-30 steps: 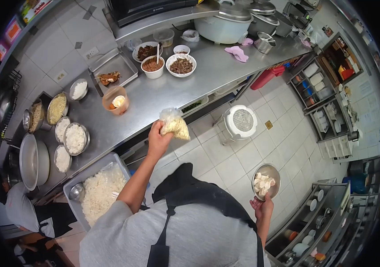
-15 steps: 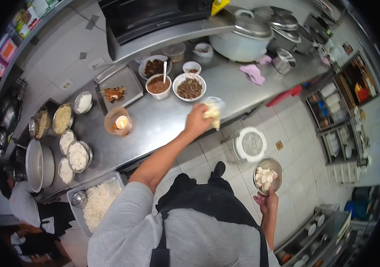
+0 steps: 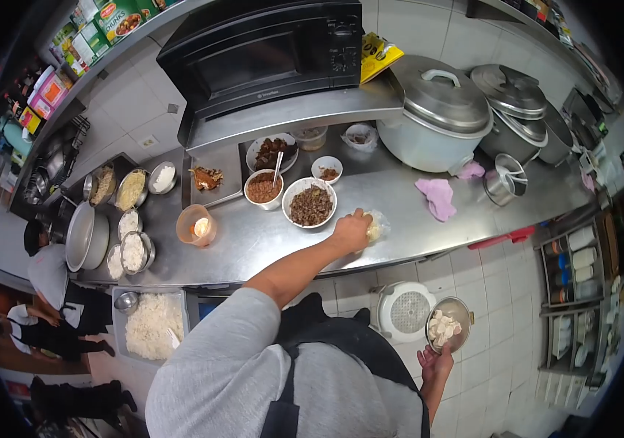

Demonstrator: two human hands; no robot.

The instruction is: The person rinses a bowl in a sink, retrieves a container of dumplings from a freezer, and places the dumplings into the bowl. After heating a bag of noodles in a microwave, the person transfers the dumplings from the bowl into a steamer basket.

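Currently, clear plastic bag (image 3: pixel 378 226): at the near side of the steel surface (image 3: pixel 394 186), with pale yellowish food inside; whether its underside bears on the steel is hidden.
Step at the bag: judging by the low reach, a placing or steadying on the surface; which of the two cannot be told. A release there would call for a low wrist, slowly loosened fingers and a level bowl on the other side.
Left hand (image 3: pixel 352 230): grip closed around the bag's left end, knuckles up, wrist low.
Left arm: stretched forward and to the right from the shoulder, elbow only slightly bent.
Right hand (image 3: pixel 437 363): grip clasping the near rim of the metal bowl, thumb at the edge, other fingers partly curled below.
Metal bowl (image 3: pixel 460 314): held out over the floor at the right, pale chunks inside.
White bowl of chopped meat (image 3: pixel 310 182): just left of the left hand, slightly farther back.
Pink cloth (image 3: pixel 437 198): right of the bag, farther back.
White plastic stool (image 3: pixel 388 321): on the floor, left of the metal bowl.
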